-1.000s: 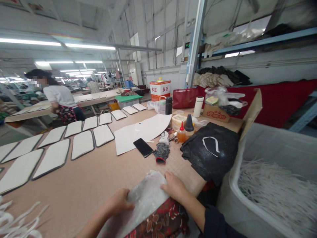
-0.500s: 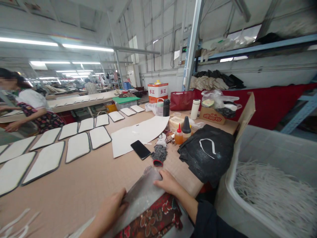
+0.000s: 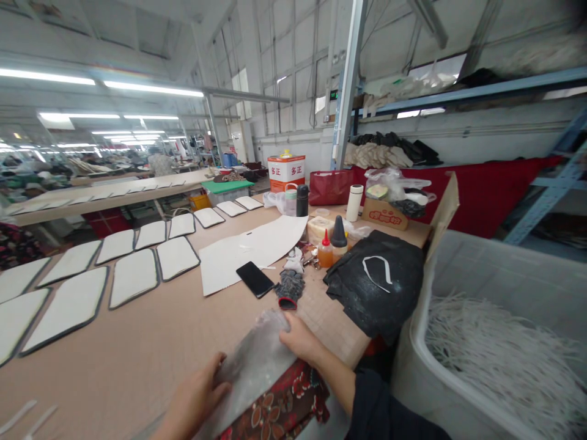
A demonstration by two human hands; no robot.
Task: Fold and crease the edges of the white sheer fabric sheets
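A greyish, see-through plastic sheet [image 3: 252, 360] lies over the near table edge and hangs toward my body. My right hand [image 3: 299, 337] is closed on its far right corner, fingers bent over the edge. At the left edge, my left hand [image 3: 197, 391] grips the sheet with the thumb on top; its lower fingers are hidden. Beneath the sheet shows dark red flowered cloth [image 3: 270, 412]. Just beyond my right hand lies a grey knitted glove [image 3: 290, 288] with a red cuff, next to a black phone [image 3: 255, 279].
White dark-edged panels [image 3: 132, 277] lie in rows on the left. A large white sheet [image 3: 247, 247] lies mid-table. Glue bottles [image 3: 325, 253] stand beside black cloth pieces [image 3: 376, 284]. At right, a bin [image 3: 415, 342] holds white strips. White strips [image 3: 18, 415] lie at lower left.
The view has shifted a little to the right, and the co-worker at far left has mostly left the picture. Both hands stay on the plastic sheet, with the left thumb and forefinger slightly wider apart.
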